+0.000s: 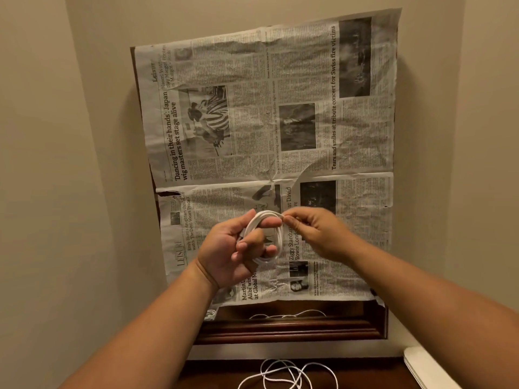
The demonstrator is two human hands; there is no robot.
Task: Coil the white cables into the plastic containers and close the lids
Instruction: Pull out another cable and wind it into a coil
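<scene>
A white cable [276, 242] is wound in several loops around the fingers of my left hand [224, 254], which holds it palm up over the newspaper. My right hand [314, 231] pinches the cable's free end at the top of the coil. Another loose white cable [286, 373] lies tangled on the dark wood at the bottom of the view. A third stretch of white cable [286, 315] shows just below the newspaper's near edge. No plastic container is in view.
A crumpled newspaper [351, 136] covers a dark wooden surface [280, 329]. Beige walls close in on the left and right. A flat white object [424, 366] lies at the bottom right corner.
</scene>
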